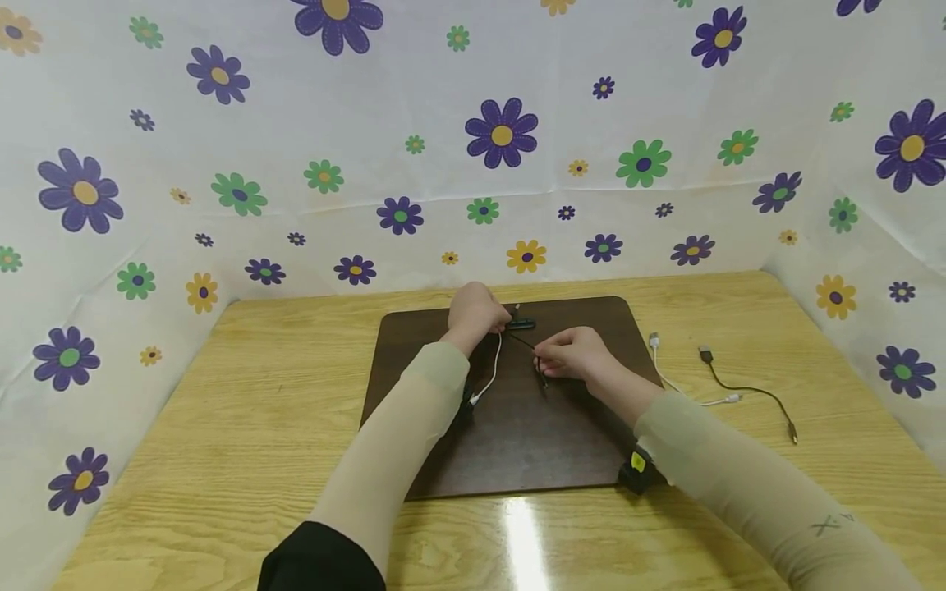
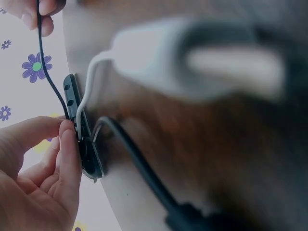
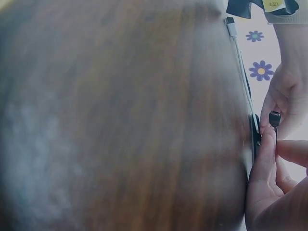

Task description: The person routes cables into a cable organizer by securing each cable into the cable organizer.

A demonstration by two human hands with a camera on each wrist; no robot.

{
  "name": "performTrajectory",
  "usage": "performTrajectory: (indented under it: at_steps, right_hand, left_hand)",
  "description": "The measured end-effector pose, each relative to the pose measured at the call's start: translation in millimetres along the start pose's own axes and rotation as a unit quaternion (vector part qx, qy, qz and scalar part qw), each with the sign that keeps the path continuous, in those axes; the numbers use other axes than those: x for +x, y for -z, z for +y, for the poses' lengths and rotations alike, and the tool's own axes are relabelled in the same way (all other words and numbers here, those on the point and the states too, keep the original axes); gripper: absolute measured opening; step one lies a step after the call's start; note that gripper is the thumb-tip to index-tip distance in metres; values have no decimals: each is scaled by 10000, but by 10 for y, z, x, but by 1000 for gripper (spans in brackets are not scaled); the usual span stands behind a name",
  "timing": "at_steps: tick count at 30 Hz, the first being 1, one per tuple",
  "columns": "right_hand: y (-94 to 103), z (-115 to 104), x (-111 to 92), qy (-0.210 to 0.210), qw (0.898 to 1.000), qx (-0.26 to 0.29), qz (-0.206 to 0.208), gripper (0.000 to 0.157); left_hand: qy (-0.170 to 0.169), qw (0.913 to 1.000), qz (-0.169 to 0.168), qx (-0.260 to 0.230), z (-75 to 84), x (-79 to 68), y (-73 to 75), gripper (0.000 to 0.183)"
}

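A black cable holder (image 1: 521, 323) with slots lies near the far edge of a dark brown board. My left hand (image 1: 476, 310) pinches a thin black cable (image 2: 48, 77) against the holder's side, as the left wrist view shows. Farther along the same cable, my right hand (image 1: 572, 353) pinches it between thumb and fingers, close to a small black plug (image 3: 275, 119). A white cable (image 1: 493, 369) runs from the holder toward me, its plug on the board. A second black cable (image 2: 139, 159) also leaves the holder, partly hidden in the head view by my left arm.
The dark board (image 1: 517, 460) rests on a wooden table (image 1: 281, 410). Right of it lie a white USB cable (image 1: 668, 382) and a black USB cable (image 1: 746, 389). A flowered cloth (image 1: 443, 98) stands behind and at both sides.
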State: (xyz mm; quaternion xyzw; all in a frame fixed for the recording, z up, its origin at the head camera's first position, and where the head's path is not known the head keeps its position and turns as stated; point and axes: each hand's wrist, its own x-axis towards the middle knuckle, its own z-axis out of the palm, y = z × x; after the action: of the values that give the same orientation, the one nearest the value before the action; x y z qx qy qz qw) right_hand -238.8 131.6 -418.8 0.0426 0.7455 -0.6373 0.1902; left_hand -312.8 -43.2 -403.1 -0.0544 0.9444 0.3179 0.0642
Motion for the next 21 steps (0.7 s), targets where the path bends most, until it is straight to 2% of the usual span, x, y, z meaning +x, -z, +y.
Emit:
performTrajectory:
  at_steps: [5,13,17,21]
  right_hand:
    - [8,5,3,-2,10000,54,-14,30]
    - [36,13,-5,-19,9999,135,-31,29]
    - [37,5,16,-70,9993,360,77,30]
    - [74,13,23,-137,9983,547,153,30]
  left_hand:
    - [-459,9975,-8,534,-15,3,10,18]
    - [-1156,9855,77,1243,-10,-19,13,15]
    - [-1301,9803,119,1481,11,-24,14,16]
    - [-1261,9799,27,1543,27,-32,23,15]
